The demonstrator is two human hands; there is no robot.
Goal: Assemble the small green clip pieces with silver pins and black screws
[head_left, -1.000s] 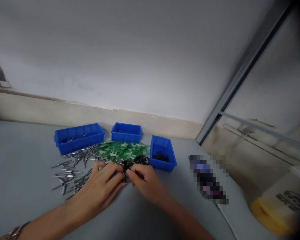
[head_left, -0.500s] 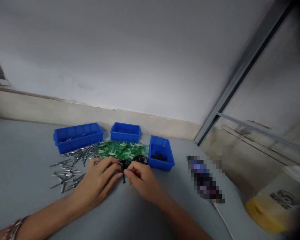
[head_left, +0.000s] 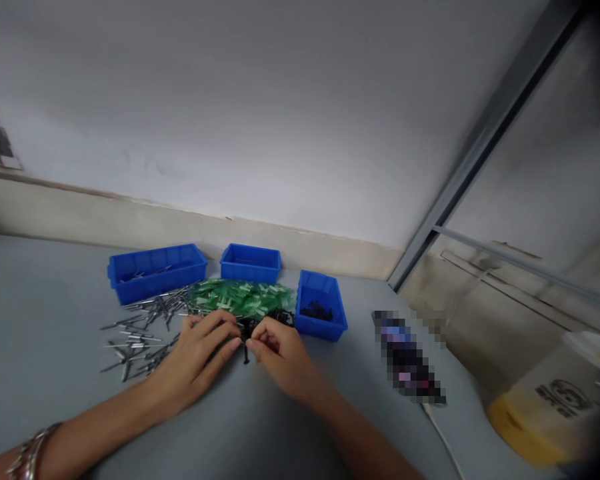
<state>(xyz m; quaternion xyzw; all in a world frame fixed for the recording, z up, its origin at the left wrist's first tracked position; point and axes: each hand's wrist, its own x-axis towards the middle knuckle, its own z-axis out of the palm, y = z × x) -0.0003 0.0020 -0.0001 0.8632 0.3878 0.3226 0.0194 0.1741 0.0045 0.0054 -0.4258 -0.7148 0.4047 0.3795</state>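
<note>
My left hand [head_left: 200,350] rests over the middle of the piles, its fingers curled and the thumb close to the index fingertip. Facing it, my right hand [head_left: 280,350] is closed in a pinch, the two sets of fingertips nearly touching. Whatever the fingertips hold is too small to make out. A black screw [head_left: 246,353] shows between the thumbs, its head toward me. Just beyond the hands are a pile of black screws [head_left: 284,319], partly hidden, and a heap of small green plastic packets [head_left: 240,297]. Silver metal rods [head_left: 135,337] lie scattered left of my left hand.
At the back are a long blue bin [head_left: 157,283] with a few rods and another blue bin [head_left: 251,272]. The right blue bin [head_left: 325,330] holds black screws. Farther right lie a blurred-out device [head_left: 407,360] with a white cable [head_left: 443,437] and a plastic jug [head_left: 535,413].
Both hands stay almost in place, with only slight finger movement at the fingertips. The bins and piles look the same.
</note>
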